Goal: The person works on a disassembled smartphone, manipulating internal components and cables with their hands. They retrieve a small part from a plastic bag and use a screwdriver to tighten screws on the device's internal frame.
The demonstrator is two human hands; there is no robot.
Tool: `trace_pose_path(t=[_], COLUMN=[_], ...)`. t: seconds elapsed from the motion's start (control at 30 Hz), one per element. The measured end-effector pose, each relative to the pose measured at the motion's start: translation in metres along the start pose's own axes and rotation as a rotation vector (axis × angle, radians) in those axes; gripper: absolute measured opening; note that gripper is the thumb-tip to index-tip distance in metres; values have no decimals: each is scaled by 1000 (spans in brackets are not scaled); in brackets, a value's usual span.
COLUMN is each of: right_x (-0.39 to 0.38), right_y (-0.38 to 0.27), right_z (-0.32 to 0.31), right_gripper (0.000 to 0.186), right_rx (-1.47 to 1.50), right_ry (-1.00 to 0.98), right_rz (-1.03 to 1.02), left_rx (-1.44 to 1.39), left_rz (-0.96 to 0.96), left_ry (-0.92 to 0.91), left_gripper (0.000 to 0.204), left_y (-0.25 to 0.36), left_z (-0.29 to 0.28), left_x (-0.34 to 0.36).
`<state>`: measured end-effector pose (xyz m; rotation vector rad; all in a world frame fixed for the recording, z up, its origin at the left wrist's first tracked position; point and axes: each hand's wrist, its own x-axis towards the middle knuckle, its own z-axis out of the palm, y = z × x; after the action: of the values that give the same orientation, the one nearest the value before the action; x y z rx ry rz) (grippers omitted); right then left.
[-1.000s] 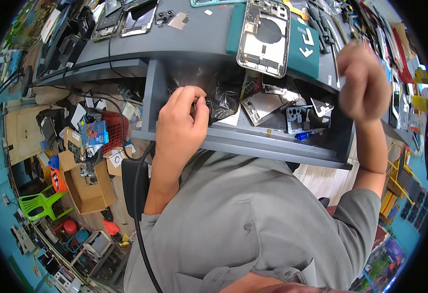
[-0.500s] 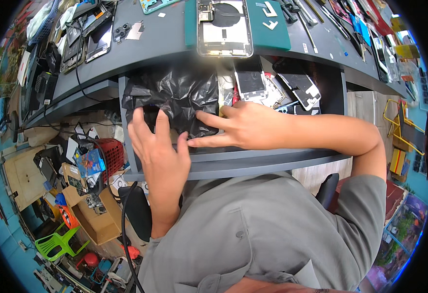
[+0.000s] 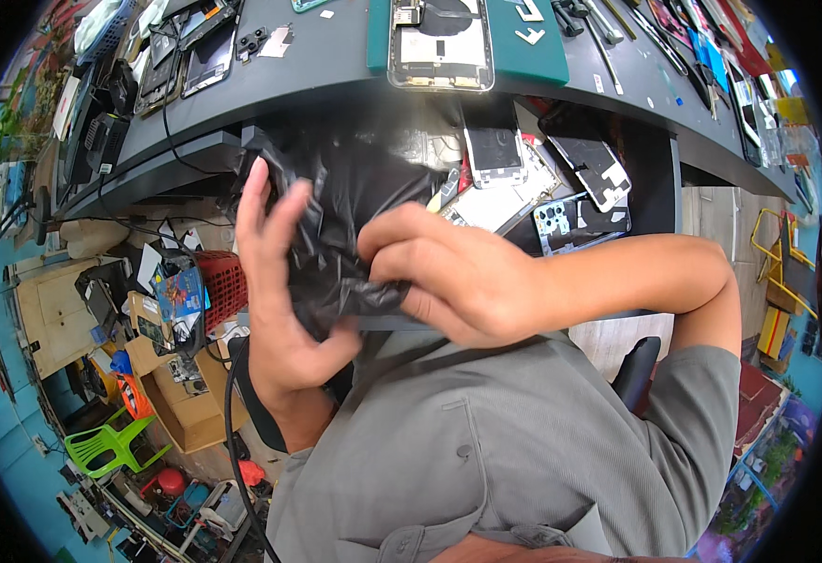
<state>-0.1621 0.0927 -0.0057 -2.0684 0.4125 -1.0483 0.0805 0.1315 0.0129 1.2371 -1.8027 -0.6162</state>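
A crumpled black plastic bag bulges up out of the pulled-out desk drawer in front of me. My right hand grips the bag's near right side, its fingers bent into the plastic. Against the bag's left side is my left hand, smeared by motion, with fingers stretched and the thumb well apart. Whatever the bag contains is hidden. Right of it in the drawer lie a phone screen, a dark phone part and a phone back with camera holes.
Above the drawer, an opened phone lies on a green mat on the grey desk. Screwdrivers and other tools are at the right, more phone parts at the left. A red basket and a cardboard box stand at lower left.
The bag has been drawn up and toward me, over the drawer's front edge. My right hand has closed on it and come nearer; my left hand has turned along its side.
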Motion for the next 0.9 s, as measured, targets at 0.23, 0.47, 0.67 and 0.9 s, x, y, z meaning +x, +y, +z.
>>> trace_pose_path(t=[0.23, 0.47, 0.67, 0.9], right_x=[-18, -32, -32, -17], right_y=[-9, 31, 66, 77], right_z=[-6, -69, -56, -49], right_gripper=[37, 30, 33, 35], right_rx=[-4, -529, -653, -654], right_ry=[-250, -411, -605, -711], right_rz=[-187, 113, 47, 86], left_rx=[139, -31, -228, -290], left_rz=[-56, -209, -256, -156], left_ry=[-77, 506, 923, 1204], left_gripper=[34, 14, 13, 15], left_y=[-1, -15, -17, -13], left_z=[2, -1, -2, -5], left_x=[-13, -23, -23, -13])
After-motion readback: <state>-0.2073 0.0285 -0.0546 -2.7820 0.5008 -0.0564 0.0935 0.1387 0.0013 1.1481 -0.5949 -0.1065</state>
